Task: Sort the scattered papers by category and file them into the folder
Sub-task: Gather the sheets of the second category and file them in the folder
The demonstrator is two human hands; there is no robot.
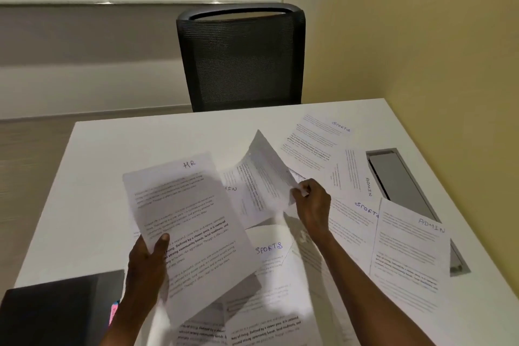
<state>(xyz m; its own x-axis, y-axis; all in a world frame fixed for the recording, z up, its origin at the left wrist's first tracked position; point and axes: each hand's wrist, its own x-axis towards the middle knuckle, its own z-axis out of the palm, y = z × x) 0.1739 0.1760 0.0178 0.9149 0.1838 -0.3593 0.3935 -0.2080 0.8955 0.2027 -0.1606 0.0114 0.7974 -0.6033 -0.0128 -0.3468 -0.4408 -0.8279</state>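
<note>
My left hand (147, 258) grips the lower left edge of a printed sheet marked HR (188, 222), held up above the table. My right hand (313, 205) pinches the corner of another printed sheet (261, 177), which is lifted and bent upward. Under them lie more sheets: one marked SPORTS (269, 250) near the front, one partly hidden and marked with the end of ADMIN (231, 189). To the right lie sheets marked SPORTS (317, 140), ADMIN (354, 174), SPORTS (354, 222) and ADMIN (410, 255). A dark folder (56, 314) lies at the front left corner.
The white table (118, 149) carries everything. A grey cable hatch (401, 177) is set into its right side, partly covered by papers. A black mesh office chair (241, 59) stands behind the far edge. A pink object (114, 309) peeks out beside the folder.
</note>
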